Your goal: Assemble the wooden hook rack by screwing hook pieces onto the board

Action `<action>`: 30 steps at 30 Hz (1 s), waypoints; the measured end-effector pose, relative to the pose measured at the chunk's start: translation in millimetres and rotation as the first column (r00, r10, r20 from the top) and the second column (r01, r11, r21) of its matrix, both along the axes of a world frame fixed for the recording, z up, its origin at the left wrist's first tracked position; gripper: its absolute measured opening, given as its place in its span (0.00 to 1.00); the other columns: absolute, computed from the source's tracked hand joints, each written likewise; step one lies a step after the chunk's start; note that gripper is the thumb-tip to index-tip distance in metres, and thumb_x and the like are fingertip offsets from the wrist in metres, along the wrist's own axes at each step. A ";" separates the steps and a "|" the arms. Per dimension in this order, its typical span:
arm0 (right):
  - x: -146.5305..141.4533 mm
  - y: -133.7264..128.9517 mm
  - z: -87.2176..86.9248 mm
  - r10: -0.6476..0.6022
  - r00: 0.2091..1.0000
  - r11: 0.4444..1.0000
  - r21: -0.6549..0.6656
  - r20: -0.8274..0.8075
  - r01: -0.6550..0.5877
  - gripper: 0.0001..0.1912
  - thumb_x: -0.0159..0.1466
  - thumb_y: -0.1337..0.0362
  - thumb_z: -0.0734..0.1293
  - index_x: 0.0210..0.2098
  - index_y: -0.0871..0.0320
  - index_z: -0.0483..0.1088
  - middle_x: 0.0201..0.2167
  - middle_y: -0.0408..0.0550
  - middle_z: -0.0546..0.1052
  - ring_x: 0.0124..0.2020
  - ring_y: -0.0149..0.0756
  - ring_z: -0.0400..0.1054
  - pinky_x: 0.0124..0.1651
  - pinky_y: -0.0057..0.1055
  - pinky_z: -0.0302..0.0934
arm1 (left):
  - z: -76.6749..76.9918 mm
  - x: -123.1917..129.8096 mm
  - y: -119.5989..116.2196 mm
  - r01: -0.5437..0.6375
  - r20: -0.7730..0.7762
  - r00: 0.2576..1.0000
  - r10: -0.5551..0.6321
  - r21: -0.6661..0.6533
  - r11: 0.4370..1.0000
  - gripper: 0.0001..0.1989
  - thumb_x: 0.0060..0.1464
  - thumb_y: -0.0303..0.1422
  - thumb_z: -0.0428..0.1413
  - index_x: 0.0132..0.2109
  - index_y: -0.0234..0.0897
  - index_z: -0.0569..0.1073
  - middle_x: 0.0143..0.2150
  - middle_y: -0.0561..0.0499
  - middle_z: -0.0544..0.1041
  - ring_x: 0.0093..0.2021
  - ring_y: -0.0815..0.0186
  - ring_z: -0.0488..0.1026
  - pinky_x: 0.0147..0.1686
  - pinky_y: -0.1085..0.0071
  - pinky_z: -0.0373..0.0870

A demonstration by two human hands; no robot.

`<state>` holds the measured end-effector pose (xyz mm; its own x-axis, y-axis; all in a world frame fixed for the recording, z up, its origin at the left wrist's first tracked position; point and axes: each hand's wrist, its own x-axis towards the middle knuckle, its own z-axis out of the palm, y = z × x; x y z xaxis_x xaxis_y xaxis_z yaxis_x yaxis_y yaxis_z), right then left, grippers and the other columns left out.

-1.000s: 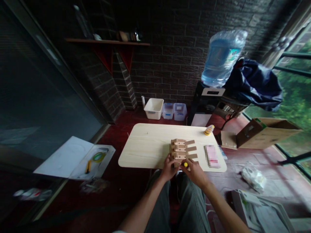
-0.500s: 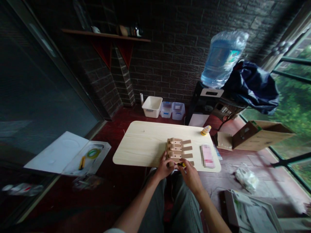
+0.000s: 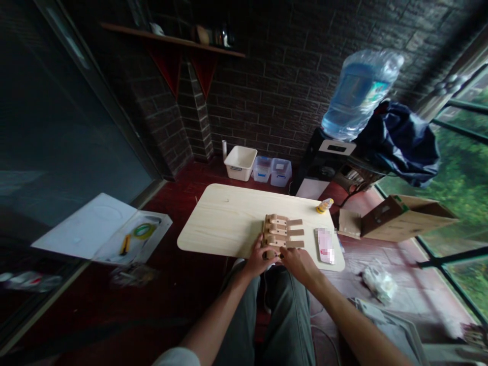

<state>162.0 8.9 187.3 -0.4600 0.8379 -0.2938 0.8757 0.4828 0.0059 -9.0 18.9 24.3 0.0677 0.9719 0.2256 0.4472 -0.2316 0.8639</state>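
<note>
Wood in the left hand [image 3: 257,262]: fingers closed on the near end of the block [image 3: 275,231], at the tabletop's near edge. Right hand [image 3: 301,265] fingers bunched just beside; can't tell what they hold. Three curved pieces look seated, strips [image 3: 295,232] jutting right; near end seems in progress, amount left unclear. Hands cover most of that end. Farther out: pink item [image 3: 324,243], pixelated; yellow bottle [image 3: 325,205]; pin [image 3: 227,200], too tiny to identify.

Cream tub [image 3: 238,174] beside 2 clear bins [image 3: 281,179]
</note>
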 end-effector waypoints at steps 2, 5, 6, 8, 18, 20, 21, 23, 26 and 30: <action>-5.4 4.4 1.2 0.063 0.998 0.998 0.005 0.023 -0.064 0.13 0.72 0.67 0.62 0.54 0.59 0.73 0.45 0.61 0.82 0.44 0.46 0.79 0.44 0.35 0.69 | -1.2 -2.3 0.2 0.036 0.017 0.999 -0.036 -0.041 0.998 0.13 0.48 0.37 0.71 0.43 0.43 0.85 0.75 0.46 0.59 0.76 0.47 0.54 0.71 0.48 0.60; -11.4 8.4 -0.5 0.132 0.990 0.991 0.015 0.043 -0.133 0.13 0.73 0.66 0.61 0.51 0.60 0.75 0.46 0.63 0.81 0.43 0.48 0.78 0.45 0.39 0.70 | -3.9 -4.7 0.7 0.047 0.045 0.998 -0.043 -0.068 0.997 0.14 0.48 0.38 0.71 0.43 0.43 0.85 0.77 0.46 0.56 0.77 0.46 0.51 0.72 0.48 0.58; -12.7 9.1 -1.5 0.147 0.988 0.989 0.015 0.046 -0.147 0.13 0.73 0.65 0.61 0.51 0.60 0.75 0.46 0.64 0.81 0.43 0.48 0.78 0.45 0.39 0.70 | -5.1 -5.2 0.8 0.043 0.053 0.998 -0.039 -0.072 0.996 0.14 0.48 0.38 0.71 0.43 0.43 0.85 0.77 0.46 0.56 0.77 0.46 0.51 0.73 0.48 0.57; -14.6 9.6 -3.6 0.155 0.987 0.988 0.008 0.049 -0.156 0.13 0.73 0.65 0.61 0.51 0.60 0.75 0.46 0.64 0.81 0.43 0.48 0.78 0.45 0.40 0.70 | -7.4 -6.0 0.9 0.037 0.067 0.997 -0.032 -0.080 0.996 0.13 0.48 0.38 0.71 0.42 0.43 0.85 0.76 0.47 0.56 0.77 0.46 0.50 0.73 0.48 0.56; -29.4 12.7 -15.7 0.013 0.994 0.998 -0.065 0.104 -0.006 0.15 0.70 0.69 0.62 0.52 0.66 0.74 0.46 0.67 0.79 0.45 0.50 0.78 0.43 0.39 0.72 | -10.3 -8.8 7.8 0.054 0.078 0.996 -0.049 -0.063 0.997 0.13 0.46 0.35 0.72 0.42 0.44 0.85 0.75 0.48 0.58 0.75 0.48 0.55 0.73 0.48 0.56; -31.5 12.9 -15.3 -0.073 0.993 0.994 -0.075 0.092 0.080 0.15 0.70 0.69 0.62 0.52 0.68 0.74 0.46 0.69 0.79 0.46 0.51 0.78 0.43 0.39 0.71 | -11.1 -7.8 8.1 0.060 0.076 0.996 -0.055 -0.073 0.996 0.12 0.47 0.34 0.71 0.41 0.44 0.85 0.75 0.49 0.58 0.75 0.48 0.54 0.74 0.48 0.55; -32.0 12.8 -14.6 -0.106 0.991 0.990 -0.080 0.081 0.113 0.16 0.70 0.69 0.61 0.52 0.69 0.74 0.46 0.70 0.79 0.47 0.51 0.78 0.43 0.39 0.71 | -11.2 -7.1 7.9 0.062 0.078 0.995 -0.055 -0.077 0.995 0.11 0.48 0.34 0.70 0.41 0.45 0.85 0.75 0.49 0.58 0.76 0.49 0.54 0.74 0.48 0.54; -31.7 12.3 -12.4 -0.124 0.991 0.989 -0.080 0.056 0.128 0.16 0.71 0.67 0.62 0.53 0.70 0.74 0.46 0.70 0.79 0.48 0.51 0.77 0.45 0.38 0.71 | -10.4 -5.5 7.1 0.059 0.089 0.995 -0.052 -0.085 0.995 0.11 0.48 0.34 0.70 0.41 0.45 0.85 0.75 0.49 0.58 0.76 0.49 0.53 0.74 0.48 0.53; -29.2 11.6 -6.6 -0.021 0.999 0.998 -0.062 0.036 0.023 0.20 0.69 0.67 0.65 0.58 0.70 0.71 0.49 0.68 0.79 0.49 0.50 0.77 0.48 0.37 0.70 | -8.1 -3.7 5.8 0.051 0.103 0.994 -0.041 -0.091 0.995 0.13 0.47 0.38 0.71 0.42 0.44 0.85 0.75 0.48 0.58 0.75 0.48 0.54 0.74 0.48 0.54; -23.8 14.1 5.1 0.145 0.986 0.989 -0.041 0.077 -0.142 0.15 0.71 0.68 0.63 0.55 0.59 0.75 0.47 0.59 0.81 0.48 0.47 0.77 0.48 0.36 0.68 | -9.9 -3.3 6.3 0.038 0.115 0.993 -0.029 -0.078 0.996 0.16 0.46 0.40 0.72 0.43 0.44 0.84 0.74 0.47 0.59 0.75 0.48 0.55 0.73 0.49 0.55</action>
